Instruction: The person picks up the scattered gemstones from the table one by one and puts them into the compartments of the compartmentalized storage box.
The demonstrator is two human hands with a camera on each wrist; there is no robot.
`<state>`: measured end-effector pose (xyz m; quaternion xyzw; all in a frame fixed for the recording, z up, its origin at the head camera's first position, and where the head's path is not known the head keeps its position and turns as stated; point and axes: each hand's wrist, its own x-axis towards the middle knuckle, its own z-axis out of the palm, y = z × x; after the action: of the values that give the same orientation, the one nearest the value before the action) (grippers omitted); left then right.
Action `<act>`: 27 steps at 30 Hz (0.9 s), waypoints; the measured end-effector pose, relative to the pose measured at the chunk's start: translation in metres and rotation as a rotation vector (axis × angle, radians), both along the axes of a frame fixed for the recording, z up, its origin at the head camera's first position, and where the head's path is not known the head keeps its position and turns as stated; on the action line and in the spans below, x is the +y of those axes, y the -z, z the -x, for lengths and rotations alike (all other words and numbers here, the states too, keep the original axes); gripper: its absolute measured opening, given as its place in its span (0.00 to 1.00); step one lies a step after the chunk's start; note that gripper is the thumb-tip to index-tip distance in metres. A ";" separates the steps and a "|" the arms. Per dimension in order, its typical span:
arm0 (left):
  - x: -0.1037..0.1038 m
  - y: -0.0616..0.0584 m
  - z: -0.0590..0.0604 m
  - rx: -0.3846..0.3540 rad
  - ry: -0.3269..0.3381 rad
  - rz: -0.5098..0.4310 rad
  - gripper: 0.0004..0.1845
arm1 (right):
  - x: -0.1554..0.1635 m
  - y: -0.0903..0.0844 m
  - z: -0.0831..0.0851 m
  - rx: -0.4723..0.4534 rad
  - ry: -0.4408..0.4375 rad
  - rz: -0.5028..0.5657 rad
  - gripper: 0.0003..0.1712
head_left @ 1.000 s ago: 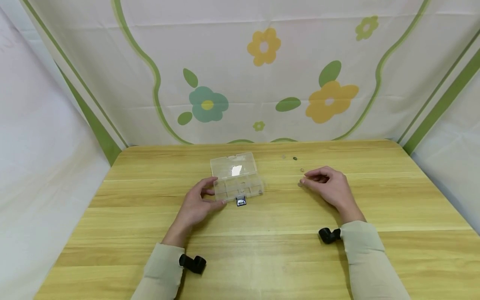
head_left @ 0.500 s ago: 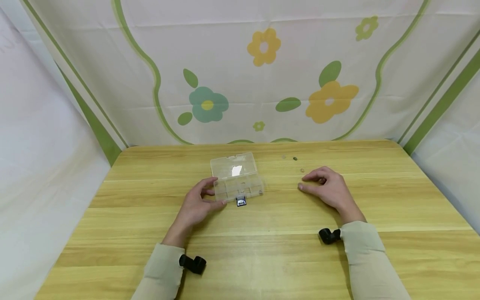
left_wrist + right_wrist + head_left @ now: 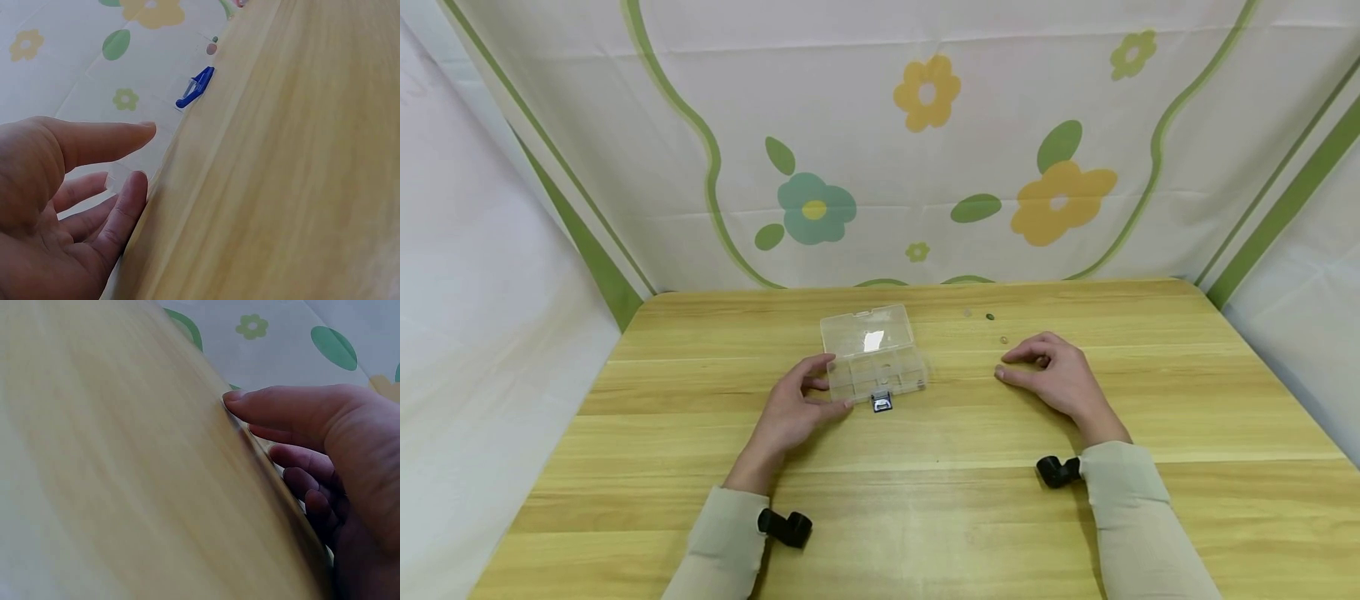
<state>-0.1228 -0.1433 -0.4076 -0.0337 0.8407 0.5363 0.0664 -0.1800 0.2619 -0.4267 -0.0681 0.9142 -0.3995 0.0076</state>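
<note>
A clear plastic compartment box with a blue latch lies on the table, its lid tipped back. My left hand holds the box's left end, thumb at the front edge and fingers at the back corner. A small dark bit shows in the right front compartment. To the right of the box, my right hand rests low on the table, thumb stretched out and index apart from it. No item shows between them; whatever lies beneath the thumb is hidden.
Beyond the right hand lie a small gold-toned piece, a small dark oval piece and a pale, nearly clear piece. A flowered cloth hangs behind the wooden table.
My right thumb has slid slightly forward and left, over the spot where a small greyish piece showed, and has parted from the index finger. My left hand and the box have stayed put.
</note>
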 end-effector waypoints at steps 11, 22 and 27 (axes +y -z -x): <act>-0.001 0.002 0.000 0.004 0.004 0.019 0.41 | -0.001 0.001 0.001 0.008 -0.019 0.002 0.12; -0.001 0.001 -0.001 0.011 0.005 0.012 0.41 | -0.007 -0.001 0.002 0.019 0.014 0.003 0.11; 0.000 0.001 -0.001 0.008 0.003 0.004 0.41 | -0.006 0.001 0.002 0.021 0.043 0.008 0.12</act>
<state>-0.1218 -0.1430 -0.4089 -0.0305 0.8422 0.5345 0.0637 -0.1818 0.2560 -0.4275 -0.0525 0.9138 -0.4026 -0.0111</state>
